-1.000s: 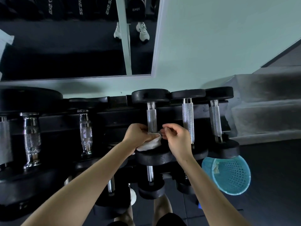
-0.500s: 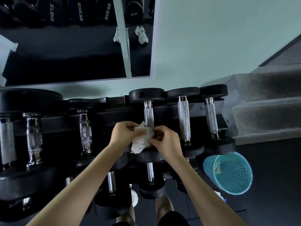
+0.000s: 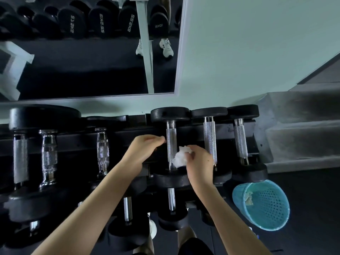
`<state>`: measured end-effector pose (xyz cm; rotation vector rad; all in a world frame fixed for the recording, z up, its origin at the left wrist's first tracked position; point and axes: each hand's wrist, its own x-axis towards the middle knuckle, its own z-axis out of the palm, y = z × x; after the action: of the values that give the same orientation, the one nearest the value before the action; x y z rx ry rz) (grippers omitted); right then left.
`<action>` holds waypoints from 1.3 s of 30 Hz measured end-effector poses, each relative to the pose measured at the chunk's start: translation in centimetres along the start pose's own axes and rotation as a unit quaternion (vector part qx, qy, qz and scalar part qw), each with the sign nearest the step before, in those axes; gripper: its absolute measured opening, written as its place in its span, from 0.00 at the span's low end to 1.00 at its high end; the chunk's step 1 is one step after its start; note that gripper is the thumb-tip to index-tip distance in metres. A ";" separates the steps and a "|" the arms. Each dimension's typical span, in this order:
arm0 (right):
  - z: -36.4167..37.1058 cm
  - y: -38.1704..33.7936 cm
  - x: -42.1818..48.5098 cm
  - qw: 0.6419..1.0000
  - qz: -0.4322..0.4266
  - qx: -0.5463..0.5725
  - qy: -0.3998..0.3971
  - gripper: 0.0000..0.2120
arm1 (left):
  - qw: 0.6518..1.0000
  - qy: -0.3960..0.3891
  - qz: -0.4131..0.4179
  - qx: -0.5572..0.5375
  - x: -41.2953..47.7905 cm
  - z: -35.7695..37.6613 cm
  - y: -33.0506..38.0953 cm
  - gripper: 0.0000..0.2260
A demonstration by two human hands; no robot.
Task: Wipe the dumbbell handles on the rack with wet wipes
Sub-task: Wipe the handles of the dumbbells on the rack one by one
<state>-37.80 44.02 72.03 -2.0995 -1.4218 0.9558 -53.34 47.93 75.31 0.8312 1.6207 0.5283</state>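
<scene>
Left on the rack, chrome-handled dumbbells lying front to back. Next, left hand, curled with nothing in it, fingertips just beside a knurled dumbbell handle. Low on that handle's right side, crumpled wet wipe, pinched in right hand and pressed against the metal. Further right, two more knurled handles on the same rack, apart from both hands. On the floor at far right, blue perforated bin, crumpled scraps inside.

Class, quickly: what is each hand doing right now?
Left hand: fingers curled, holding nothing.
Right hand: grips the crumpled wet wipe at the dumbbell handle.
</scene>
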 end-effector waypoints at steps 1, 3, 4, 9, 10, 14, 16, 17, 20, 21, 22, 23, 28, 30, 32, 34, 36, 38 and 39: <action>0.3 -0.3 0.3 0.996 -0.003 -0.067 -0.058 0.10 | 1.000 0.010 0.002 -0.009 0.0 -0.4 0.0 0.05; 1.1 -0.7 0.3 0.975 -0.019 -0.152 -0.161 0.12 | 1.000 0.024 0.005 -0.016 0.0 -0.8 -0.1 0.05; 1.5 -0.7 0.4 0.967 -0.027 -0.175 -0.185 0.14 | 0.999 0.029 0.006 -0.018 0.1 -0.9 -0.1 0.04; 2.1 0.0 1.2 0.968 0.000 -0.171 -0.185 0.17 | 0.999 0.042 0.006 -0.029 0.6 -0.9 -0.1 0.04; 2.2 0.0 1.1 0.970 0.001 -0.169 -0.172 0.15 | 0.998 0.046 0.008 -0.030 0.7 -0.9 -0.1 0.04; 1.9 0.3 0.4 0.980 -0.032 -0.160 -0.112 0.04 | 0.998 0.051 0.016 -0.025 0.7 -1.0 0.2 0.04; 1.5 0.6 0.4 0.986 -0.019 -0.137 -0.095 0.08 | 0.998 0.053 0.014 -0.024 0.8 -1.1 0.4 0.04; 1.3 0.5 0.6 0.991 -0.004 -0.110 -0.082 0.09 | 0.998 0.054 0.013 -0.025 0.8 -1.2 0.5 0.04; 0.9 -0.6 1.6 0.998 0.039 0.030 -0.028 0.08 | 0.997 0.065 0.012 -0.032 1.0 -1.8 0.6 0.05; 1.1 -1.4 2.2 0.997 0.048 0.058 -0.018 0.09 | 0.997 0.070 0.011 -0.034 1.0 -2.0 0.5 0.05; 1.5 -2.1 2.8 0.995 0.058 0.077 -0.016 0.09 | 0.996 0.075 0.008 -0.037 1.0 -2.3 0.5 0.06; 2.1 -2.9 3.7 0.993 0.071 0.097 -0.014 0.09 | 0.996 0.080 0.005 -0.041 1.0 -2.6 0.4 0.06; 4.7 -5.3 6.0 0.980 0.128 0.140 0.065 0.16 | 0.993 0.094 -0.003 -0.070 0.7 -3.5 -0.1 0.07; 4.4 -4.7 4.8 0.982 0.107 0.143 0.055 0.12 | 0.992 0.096 -0.005 -0.075 0.5 -3.5 -0.2 0.07; 3.8 -3.6 3.3 0.986 0.079 0.148 0.022 0.07 | 0.991 0.103 -0.008 -0.086 0.4 -3.6 -0.2 0.07; 3.1 -2.3 2.3 0.995 0.052 0.076 -0.022 0.10 | 0.990 0.107 -0.013 -0.091 0.2 -3.6 -0.2 0.06; 2.3 -1.4 1.8 0.996 0.028 -0.029 -0.075 0.10 | 0.989 0.111 -0.017 -0.093 0.0 -3.5 -0.2 0.06; 1.3 -1.3 1.2 0.994 0.001 -0.069 -0.088 0.08 | 0.990 0.113 -0.015 -0.087 -0.5 -3.6 -0.4 0.06; 0.7 -1.5 0.8 0.995 -0.019 -0.054 -0.082 0.08 | 0.991 0.108 -0.010 -0.080 -0.8 -3.7 -0.6 0.05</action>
<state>-39.08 45.32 72.32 -2.1028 -1.6224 1.0813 -57.05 47.35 76.22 0.6547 1.7561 0.7435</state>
